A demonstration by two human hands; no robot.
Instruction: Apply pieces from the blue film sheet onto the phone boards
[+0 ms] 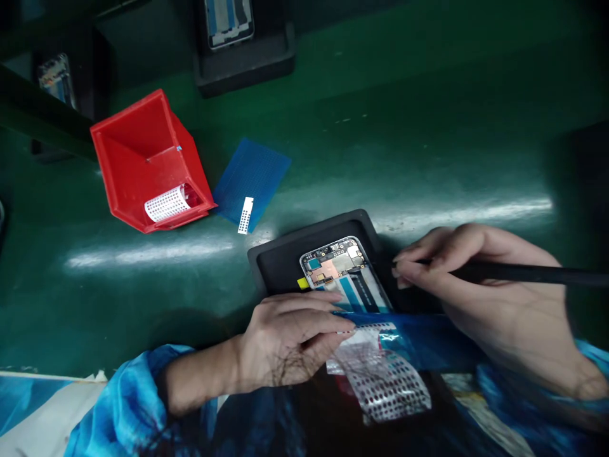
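An opened phone frame with its circuit board showing lies in a black tray near me on the green bench. My left hand rests on the phone's near end, fingers closed on a blue film sheet and a white perforated strip. My right hand is just right of the phone and pinches a thin black rod-like tool, whose tip points toward the tray's right rim.
A red plastic bin holding a curled perforated strip stands at the left. A blue sheet with a small white strip lies beside it. Another black tray with a phone sits at the far edge.
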